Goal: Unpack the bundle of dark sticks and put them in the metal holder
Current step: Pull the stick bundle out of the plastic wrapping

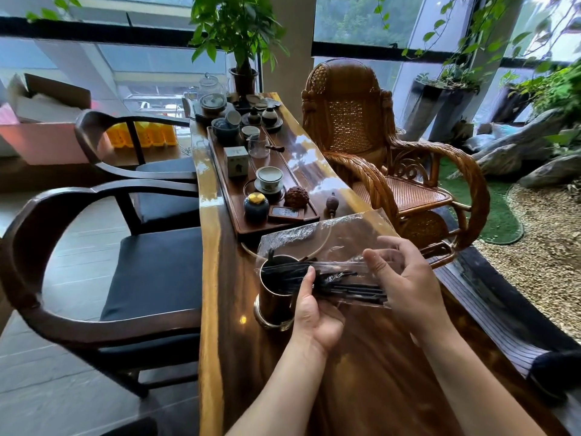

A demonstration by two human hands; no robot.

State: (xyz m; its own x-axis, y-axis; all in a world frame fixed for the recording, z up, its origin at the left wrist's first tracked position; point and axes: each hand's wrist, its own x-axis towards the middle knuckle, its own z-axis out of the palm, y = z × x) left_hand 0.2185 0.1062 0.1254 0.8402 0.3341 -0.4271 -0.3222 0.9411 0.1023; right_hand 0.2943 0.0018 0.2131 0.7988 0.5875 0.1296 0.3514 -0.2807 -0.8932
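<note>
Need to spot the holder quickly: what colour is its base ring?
Brass-gold, shiny, under a dark brown metal holder; base ring shows best in the head view.

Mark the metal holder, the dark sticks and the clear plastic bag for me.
metal holder (274, 305): head view, on its dark side wall below the rim.
dark sticks (349, 289): head view, on the bundle's middle, inside the bag.
clear plastic bag (317, 236): head view, on its upper flap above the sticks.
</note>
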